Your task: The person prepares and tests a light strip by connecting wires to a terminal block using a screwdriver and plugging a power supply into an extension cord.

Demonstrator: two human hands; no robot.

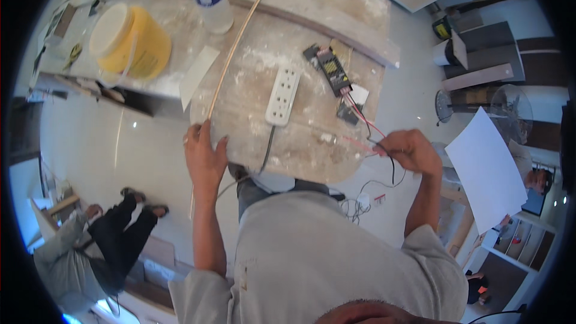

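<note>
My left hand (204,153) is at the table's (246,54) left edge, fingers on a long thin tan strip (234,48) that crosses the top and extends below the hand; its thumb is raised apart. My right hand (405,153) pinches red and black wires (366,117) beside the table's right edge. These run to a black power supply unit (332,69) with yellow markings, resting near small dark and white pieces (348,108). Between my hands and farther back lies a white power strip (282,96), its dark cord running over the near edge.
A yellow bucket (135,48), water bottle (210,9) and wooden batten (354,36) sit on the table. Someone (102,246) is at lower left; another (534,180) holds a white sheet (486,168) at right; a third (477,288) is below. A fan (504,105) stands right; cables (360,204) hang below.
</note>
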